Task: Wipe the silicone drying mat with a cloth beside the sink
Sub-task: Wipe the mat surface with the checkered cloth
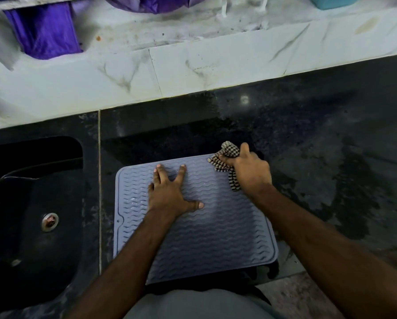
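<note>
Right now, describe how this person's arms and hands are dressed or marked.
Both forearms are bare up to the frame edge: no sleeves show. The left hand and right hand wear no gloves, rings, watch or bands that can be seen. Fingernails look short and unpainted. No markings are visible.

One head view only. We look steeply down from above the person's chest, facing the wall tiles [192, 72], close over the dark counter [308, 146]. Both forearms enter from the bottom edge; wide-angle bend at the borders.
</note>
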The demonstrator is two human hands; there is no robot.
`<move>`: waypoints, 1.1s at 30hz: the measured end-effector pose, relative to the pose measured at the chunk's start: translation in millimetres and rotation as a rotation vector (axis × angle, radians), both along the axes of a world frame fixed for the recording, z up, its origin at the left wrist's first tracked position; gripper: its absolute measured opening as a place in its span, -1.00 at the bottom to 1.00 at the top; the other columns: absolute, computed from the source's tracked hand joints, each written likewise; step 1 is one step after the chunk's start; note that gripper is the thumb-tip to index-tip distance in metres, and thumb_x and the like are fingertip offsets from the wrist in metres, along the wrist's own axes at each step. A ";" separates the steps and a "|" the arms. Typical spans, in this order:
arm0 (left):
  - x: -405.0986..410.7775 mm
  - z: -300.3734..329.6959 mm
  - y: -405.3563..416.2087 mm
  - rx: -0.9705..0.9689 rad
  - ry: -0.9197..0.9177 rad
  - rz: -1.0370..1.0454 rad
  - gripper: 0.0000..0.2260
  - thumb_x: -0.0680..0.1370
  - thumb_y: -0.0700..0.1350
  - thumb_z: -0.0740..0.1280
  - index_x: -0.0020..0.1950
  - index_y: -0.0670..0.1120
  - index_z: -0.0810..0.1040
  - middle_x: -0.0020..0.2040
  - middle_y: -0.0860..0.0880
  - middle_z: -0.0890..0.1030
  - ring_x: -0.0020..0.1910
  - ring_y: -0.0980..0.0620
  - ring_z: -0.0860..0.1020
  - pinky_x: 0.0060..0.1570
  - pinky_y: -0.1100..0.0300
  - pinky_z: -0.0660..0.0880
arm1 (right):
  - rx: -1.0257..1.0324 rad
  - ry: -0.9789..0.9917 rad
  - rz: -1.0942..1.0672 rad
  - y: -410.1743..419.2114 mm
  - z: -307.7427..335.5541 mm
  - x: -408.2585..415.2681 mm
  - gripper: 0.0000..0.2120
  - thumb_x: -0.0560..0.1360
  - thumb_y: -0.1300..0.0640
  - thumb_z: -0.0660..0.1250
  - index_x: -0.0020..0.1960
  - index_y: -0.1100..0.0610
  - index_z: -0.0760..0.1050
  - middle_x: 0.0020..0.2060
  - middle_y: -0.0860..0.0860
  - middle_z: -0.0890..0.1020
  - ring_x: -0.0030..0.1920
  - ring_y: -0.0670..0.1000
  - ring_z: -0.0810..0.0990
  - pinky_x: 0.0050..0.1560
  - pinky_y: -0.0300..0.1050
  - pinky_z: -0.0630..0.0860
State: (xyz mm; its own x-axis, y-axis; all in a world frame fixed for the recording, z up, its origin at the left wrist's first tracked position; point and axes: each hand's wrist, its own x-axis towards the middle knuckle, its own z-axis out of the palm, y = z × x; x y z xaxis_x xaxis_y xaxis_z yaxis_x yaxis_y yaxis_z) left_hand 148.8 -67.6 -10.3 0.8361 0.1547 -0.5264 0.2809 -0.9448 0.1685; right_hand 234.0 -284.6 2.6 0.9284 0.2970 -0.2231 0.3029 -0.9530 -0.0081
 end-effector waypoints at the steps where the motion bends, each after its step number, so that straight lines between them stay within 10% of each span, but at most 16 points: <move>1: 0.5 0.7 -0.2 -0.002 0.002 0.003 0.17 0.25 0.56 0.38 0.63 0.25 -0.24 0.61 -0.25 -0.34 0.62 -0.27 -0.24 0.55 -0.25 0.02 | -0.014 -0.009 -0.005 -4.0 -0.4 0.1 -0.58 0.66 0.02 0.06 0.43 -0.38 0.26 0.16 0.08 0.24 0.01 0.15 0.47 -0.19 0.09 0.53; 23: -4.7 1.8 0.4 0.022 -0.020 -0.042 0.15 0.26 0.61 0.29 0.63 0.24 -0.27 0.61 -0.27 -0.32 0.62 -0.30 -0.20 0.54 -0.25 0.04 | -0.123 -0.085 -0.146 -44.5 1.4 -25.2 -0.69 0.66 -0.05 0.04 0.23 0.02 0.47 0.14 0.08 0.28 -0.12 0.09 0.50 -0.39 -0.03 0.36; 33: -25.4 -2.9 5.1 -0.145 -0.309 -0.033 0.02 0.40 0.61 0.01 0.68 0.00 -0.04 0.67 -0.16 -0.14 0.64 -0.15 -0.14 0.59 -0.14 0.01 | 0.736 0.083 -0.237 2.6 45.6 -45.2 -0.59 0.60 0.01 0.31 0.43 -0.10 0.43 0.14 -0.03 0.45 0.07 0.06 0.58 0.13 0.01 0.55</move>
